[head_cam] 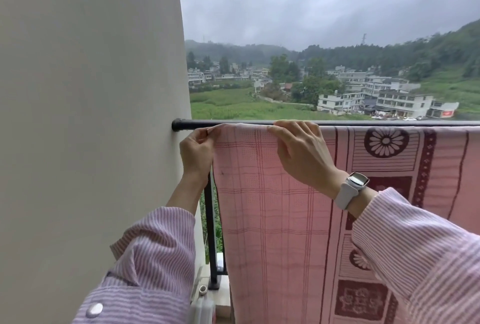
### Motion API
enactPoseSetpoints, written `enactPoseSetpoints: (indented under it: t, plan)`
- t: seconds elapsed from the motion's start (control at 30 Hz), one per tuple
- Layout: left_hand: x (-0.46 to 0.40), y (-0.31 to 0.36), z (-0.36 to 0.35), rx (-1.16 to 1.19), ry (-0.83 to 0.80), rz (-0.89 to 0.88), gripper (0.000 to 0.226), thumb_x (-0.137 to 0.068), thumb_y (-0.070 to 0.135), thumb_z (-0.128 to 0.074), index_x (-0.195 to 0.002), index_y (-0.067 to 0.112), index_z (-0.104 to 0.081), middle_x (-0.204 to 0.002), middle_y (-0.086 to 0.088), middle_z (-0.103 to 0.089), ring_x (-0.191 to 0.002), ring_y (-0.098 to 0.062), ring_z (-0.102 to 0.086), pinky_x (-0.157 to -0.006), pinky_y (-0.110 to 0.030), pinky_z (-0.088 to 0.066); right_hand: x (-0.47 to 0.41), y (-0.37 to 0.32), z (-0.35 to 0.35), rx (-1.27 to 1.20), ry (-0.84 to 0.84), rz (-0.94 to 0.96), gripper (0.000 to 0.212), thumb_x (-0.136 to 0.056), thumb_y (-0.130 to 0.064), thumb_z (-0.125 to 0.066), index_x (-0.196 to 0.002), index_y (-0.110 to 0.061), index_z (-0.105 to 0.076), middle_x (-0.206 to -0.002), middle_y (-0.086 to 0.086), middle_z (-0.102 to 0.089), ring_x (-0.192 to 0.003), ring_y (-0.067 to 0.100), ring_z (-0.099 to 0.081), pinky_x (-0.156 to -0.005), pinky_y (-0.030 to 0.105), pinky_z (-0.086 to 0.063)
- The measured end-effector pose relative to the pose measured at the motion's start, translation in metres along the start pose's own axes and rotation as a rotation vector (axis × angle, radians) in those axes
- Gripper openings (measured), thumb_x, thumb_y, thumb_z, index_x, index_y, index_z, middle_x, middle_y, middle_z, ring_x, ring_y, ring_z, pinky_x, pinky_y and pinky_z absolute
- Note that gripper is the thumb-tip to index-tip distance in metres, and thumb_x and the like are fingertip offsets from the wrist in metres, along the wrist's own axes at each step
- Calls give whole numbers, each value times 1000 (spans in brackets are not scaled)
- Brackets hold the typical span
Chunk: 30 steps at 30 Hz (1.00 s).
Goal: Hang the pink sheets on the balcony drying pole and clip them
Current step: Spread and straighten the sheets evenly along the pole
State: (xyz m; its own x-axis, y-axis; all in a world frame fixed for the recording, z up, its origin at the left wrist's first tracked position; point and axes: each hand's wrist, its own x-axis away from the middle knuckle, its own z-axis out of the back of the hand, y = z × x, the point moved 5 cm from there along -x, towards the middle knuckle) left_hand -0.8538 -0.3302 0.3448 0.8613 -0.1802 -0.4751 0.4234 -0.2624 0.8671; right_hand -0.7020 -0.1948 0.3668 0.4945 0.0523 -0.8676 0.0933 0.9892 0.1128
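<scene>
Head view takes in a pale wall (91, 115) filling the left side, with cloudy sky, green hills and white buildings beyond the balcony. A black drying pole (246, 123) runs rightward from the wall, and two pink sheets are draped over it: a checked sheet (272, 206) hanging at the left end, and a flower-patterned sheet (415, 154) just beside it on the right, their edges overlapping. Striped pink sleeves (155, 258) cover both forearms. The right hand (298, 147), a white watch (350, 188) on its wrist, lies over the checked sheet's top fold on the pole, fingers curled round it. The left hand (197, 149) pinches that sheet's upper left corner, just beside the wall.
</scene>
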Motion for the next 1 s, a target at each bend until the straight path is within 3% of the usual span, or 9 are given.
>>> enactPoseSetpoints:
  t: [0.07,0.2,0.27,0.33,0.43,0.5,0.73,0.9,1.0]
  plan:
    - [2,6,3,-117,135,-52,19,-83,19,-64,-90,2,-67,-80,-5,-69,-66,-7,-58,-68,-20,-48,4,8,6,18,5,-10,28,-85,-13,-44,-108,-14,-60,-107,4,-65,-95,25,-59,-85,41,-39]
    - [17,27,-10,-630,309,-309,23,-87,15,-54,-109,9,-57,-110,-12,-59,-106,-29,-51,-96,-41,-32,19,41,25,82,-18,-61,29,-86,-15,-44,-111,-13,-59,-109,5,-64,-97,25,-58,-88,43,-39]
    - [31,40,-38,-836,239,-555,31,-86,20,-53,-116,13,-53,-115,-10,-57,-113,-30,-48,-102,-52,-24,30,60,37,125,-34,-74,32,-86,-16,-43,-114,-12,-57,-112,6,-64,-99,26,-58,-90,45,-40]
    - [47,46,-80,-925,40,-734,30,-86,26,-52,-113,14,-57,-115,-8,-60,-115,-29,-49,-104,-56,-19,39,77,49,160,-47,-84,35,-86,-17,-41,-116,-11,-57,-114,7,-63,-100,27,-58,-92,46,-40]
    - [73,49,-143,-921,-250,-810,36,-87,34,-43,-110,11,-60,-109,-8,-64,-108,-27,-55,-102,-55,-22,55,109,70,200,-68,-132,39,-85,-21,-37,-117,-10,-56,-114,8,-64,-101,27,-59,-94,46,-40]
    - [89,47,-179,-943,-350,-825,40,-89,37,-40,-114,11,-58,-110,-7,-64,-104,-27,-57,-100,-52,-27,69,137,88,234,-83,-174,40,-85,-22,-36,-118,-10,-55,-115,9,-63,-102,28,-58,-96,46,-38]
    - [146,58,-300,-940,-480,-871,43,-92,39,-42,-126,14,-48,-120,-6,-58,-109,-27,-52,-97,-47,-27,134,252,165,363,-150,-268,45,-85,-23,-33,-126,-13,-50,-127,8,-56,-119,25,-48,-107,49,-25]
    - [199,74,-398,-886,-523,-865,43,-92,39,-41,-128,16,-45,-123,-5,-56,-111,-26,-49,-95,-44,-26,178,330,228,312,-125,-315,47,-85,-21,-32,-129,-10,-46,-132,9,-51,-126,24,-43,-109,39,-24]
    - [226,81,-453,-836,-517,-838,45,-92,39,-42,-131,17,-41,-131,-7,-49,-117,-27,-45,-97,-44,-24,208,373,258,336,-154,-271,51,-85,-20,-31,-134,-11,-40,-140,3,-41,-132,16,-30,-112,39,-17]
